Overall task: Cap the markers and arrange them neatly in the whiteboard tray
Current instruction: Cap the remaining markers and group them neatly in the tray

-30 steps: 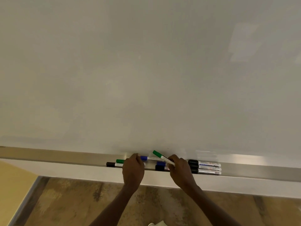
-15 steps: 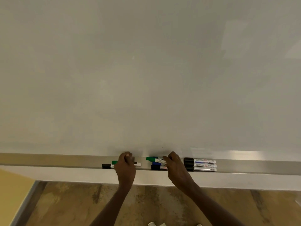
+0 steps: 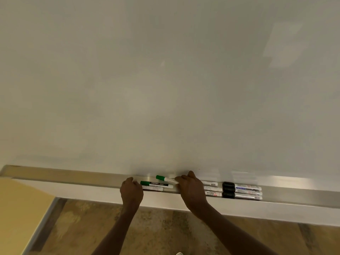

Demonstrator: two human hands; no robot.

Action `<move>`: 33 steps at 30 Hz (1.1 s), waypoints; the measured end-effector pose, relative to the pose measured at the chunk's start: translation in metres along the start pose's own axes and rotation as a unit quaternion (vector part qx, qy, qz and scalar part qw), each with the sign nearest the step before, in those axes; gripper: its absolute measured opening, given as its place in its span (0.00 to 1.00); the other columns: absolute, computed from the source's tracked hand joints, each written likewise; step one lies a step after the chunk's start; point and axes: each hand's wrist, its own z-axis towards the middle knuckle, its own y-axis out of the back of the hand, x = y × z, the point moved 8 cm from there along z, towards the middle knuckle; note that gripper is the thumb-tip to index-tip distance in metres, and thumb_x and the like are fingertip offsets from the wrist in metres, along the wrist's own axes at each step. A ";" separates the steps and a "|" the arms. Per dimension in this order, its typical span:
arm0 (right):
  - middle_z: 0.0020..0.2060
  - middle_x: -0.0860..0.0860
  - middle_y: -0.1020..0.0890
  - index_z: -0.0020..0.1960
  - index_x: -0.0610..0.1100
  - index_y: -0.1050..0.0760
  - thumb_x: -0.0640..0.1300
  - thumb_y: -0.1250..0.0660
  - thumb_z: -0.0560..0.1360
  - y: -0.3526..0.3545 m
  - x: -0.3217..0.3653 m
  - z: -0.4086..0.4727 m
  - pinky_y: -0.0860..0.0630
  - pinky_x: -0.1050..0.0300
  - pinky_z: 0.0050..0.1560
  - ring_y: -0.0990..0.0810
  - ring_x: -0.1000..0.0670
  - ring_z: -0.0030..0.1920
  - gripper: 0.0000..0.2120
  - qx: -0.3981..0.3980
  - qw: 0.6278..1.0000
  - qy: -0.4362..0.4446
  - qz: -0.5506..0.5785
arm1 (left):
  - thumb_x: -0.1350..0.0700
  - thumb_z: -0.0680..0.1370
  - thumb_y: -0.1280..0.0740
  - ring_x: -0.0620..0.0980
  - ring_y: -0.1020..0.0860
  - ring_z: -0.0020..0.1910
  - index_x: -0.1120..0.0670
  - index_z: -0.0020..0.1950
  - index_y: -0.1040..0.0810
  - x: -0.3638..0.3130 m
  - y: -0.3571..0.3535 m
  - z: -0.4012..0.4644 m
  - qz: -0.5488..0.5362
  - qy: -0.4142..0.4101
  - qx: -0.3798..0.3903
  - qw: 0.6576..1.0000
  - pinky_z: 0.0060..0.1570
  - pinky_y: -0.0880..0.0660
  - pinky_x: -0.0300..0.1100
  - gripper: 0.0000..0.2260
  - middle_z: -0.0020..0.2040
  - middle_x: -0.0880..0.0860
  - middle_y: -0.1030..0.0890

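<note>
Two bare hands are working at the whiteboard tray (image 3: pixel 64 178). The left hand (image 3: pixel 131 193) is curling over the tray's front edge beside two green-capped markers (image 3: pixel 156 185); whether it is gripping anything cannot be told. The right hand (image 3: pixel 191 190) is pinching a third green-capped marker (image 3: pixel 166 178), angled against the tray's back edge. Further toward the tray's right end, three black-capped markers (image 3: pixel 242 190) are lying parallel and touching. Every visible marker is looking capped; straightening the middle group is seemingly what remains.
</note>
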 end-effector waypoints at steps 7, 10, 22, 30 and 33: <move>0.57 0.44 0.22 0.62 0.42 0.27 0.39 0.33 0.74 -0.025 0.028 0.013 0.24 0.49 0.54 0.28 0.45 0.59 0.17 0.052 0.998 0.017 0.021 | 0.62 0.80 0.43 0.56 0.21 0.40 0.62 0.49 0.21 -0.006 0.002 -0.007 -0.011 -0.053 0.016 0.998 0.41 0.27 0.44 0.11 0.43 0.61 0.17; 0.57 0.43 0.22 0.62 0.40 0.28 0.36 0.32 0.73 -0.028 0.033 0.013 0.24 0.48 0.56 0.28 0.43 0.60 0.18 0.034 0.998 0.024 0.040 | 0.63 0.80 0.43 0.52 0.24 0.38 0.63 0.51 0.21 -0.010 0.004 -0.010 -0.016 -0.062 0.013 0.998 0.40 0.29 0.42 0.11 0.44 0.61 0.17; 0.51 0.44 0.21 0.54 0.38 0.23 0.26 0.37 0.69 0.022 -0.021 -0.017 0.27 0.63 0.50 0.24 0.48 0.50 0.17 -0.113 0.975 -0.102 0.158 | 0.66 0.79 0.44 0.58 0.22 0.39 0.65 0.52 0.21 -0.027 -0.010 -0.013 -0.052 -0.084 0.009 0.995 0.40 0.31 0.41 0.12 0.44 0.63 0.17; 0.50 0.42 0.20 0.52 0.38 0.22 0.28 0.35 0.71 0.052 -0.123 -0.066 0.29 0.58 0.50 0.24 0.44 0.51 0.12 -0.196 0.945 -0.226 0.132 | 0.65 0.79 0.43 0.61 0.20 0.44 0.64 0.54 0.21 -0.035 -0.024 -0.021 -0.061 -0.082 0.006 0.995 0.42 0.32 0.40 0.12 0.47 0.63 0.17; 0.51 0.40 0.21 0.53 0.36 0.22 0.27 0.36 0.70 0.065 -0.160 -0.089 0.27 0.50 0.51 0.27 0.41 0.54 0.14 -0.225 0.927 -0.283 0.104 | 0.65 0.79 0.43 0.62 0.20 0.45 0.63 0.54 0.21 -0.039 -0.027 -0.027 -0.061 -0.083 0.005 0.995 0.43 0.32 0.41 0.12 0.47 0.63 0.17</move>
